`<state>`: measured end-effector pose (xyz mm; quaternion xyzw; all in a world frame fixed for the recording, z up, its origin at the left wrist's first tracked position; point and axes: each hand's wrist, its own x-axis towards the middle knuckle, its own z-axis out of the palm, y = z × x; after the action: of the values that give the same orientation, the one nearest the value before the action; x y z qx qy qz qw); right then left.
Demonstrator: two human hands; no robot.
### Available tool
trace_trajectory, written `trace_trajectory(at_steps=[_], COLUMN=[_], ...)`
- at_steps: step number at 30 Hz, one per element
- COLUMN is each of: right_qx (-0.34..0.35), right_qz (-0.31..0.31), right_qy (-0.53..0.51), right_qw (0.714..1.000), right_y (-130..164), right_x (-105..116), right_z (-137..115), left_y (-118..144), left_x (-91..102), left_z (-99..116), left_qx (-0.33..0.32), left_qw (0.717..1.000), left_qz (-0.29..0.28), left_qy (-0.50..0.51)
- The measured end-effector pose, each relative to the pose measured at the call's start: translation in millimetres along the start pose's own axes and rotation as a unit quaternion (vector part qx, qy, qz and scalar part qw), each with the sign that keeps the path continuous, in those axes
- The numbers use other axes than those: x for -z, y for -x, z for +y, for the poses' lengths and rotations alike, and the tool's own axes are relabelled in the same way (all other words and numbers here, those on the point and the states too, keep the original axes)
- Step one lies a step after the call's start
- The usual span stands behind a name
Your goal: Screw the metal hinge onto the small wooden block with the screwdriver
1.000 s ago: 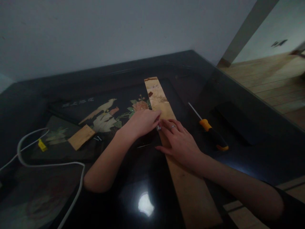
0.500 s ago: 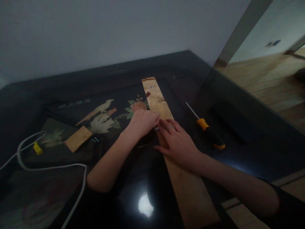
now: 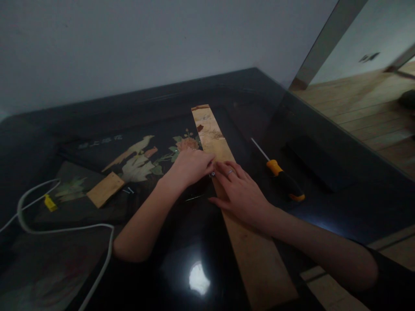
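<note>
Board [image 3: 254, 252] first, in the head view, the only feed I have: it runs lengthwise away from me, and I read this as fine fingertip work at its left edge. Right hand [image 3: 239, 190] now: laid across the wood, thumb spread away from the fingers and poking past the left edge. To do this well, I'd want that palm bearing down evenly so the board can't skid or twist on the slick table [image 3: 181, 263]. Left hand [image 3: 191, 166]: bent at the wrist, fingers curled in, tips meeting the right fingertips. Is it pinching something? I can't tell; the fingers block my line of sight. A small shiny bit [image 3: 213, 174] shows right at that meeting point, too small for me to name. Light, square pressure there, I'd say, and no sideways push.

So, positions: the board sits under the right hand, with the left hand reaching in over its left edge. Its far end stretches beyond both hands; its near end comes back toward me, to the left of the right forearm.
</note>
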<state>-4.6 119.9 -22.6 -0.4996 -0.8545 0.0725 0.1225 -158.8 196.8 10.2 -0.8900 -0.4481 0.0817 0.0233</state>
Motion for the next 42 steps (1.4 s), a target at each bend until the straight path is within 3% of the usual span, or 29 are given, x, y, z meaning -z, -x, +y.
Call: trace_trajectory(at_steps=[13,22,31,42], right_qx=[-0.001,-0.001,-0.001,0.0], right_qz=[-0.008,-0.013,-0.008,-0.012], right_qy=[-0.003,0.005,-0.003,0.001], right_qw=[1.0,1.0,1.0,1.0], right_y=[0,-1,0,1], right_x=[1,0,2,0], right_z=[0,0,-1,0], left_y=[7,-3,6,-3], left_x=[5.0,-5.7,3.1,-7.6], left_z=[-3,-2,-4,-4], left_qx=[0.012,-0.001,-0.013,-0.021], left_qw=[1.0,1.0,0.999,0.999], left_qz=[0.015,0.013,0.027,0.026], left_qy=[-0.003,0.005,0.014,0.008])
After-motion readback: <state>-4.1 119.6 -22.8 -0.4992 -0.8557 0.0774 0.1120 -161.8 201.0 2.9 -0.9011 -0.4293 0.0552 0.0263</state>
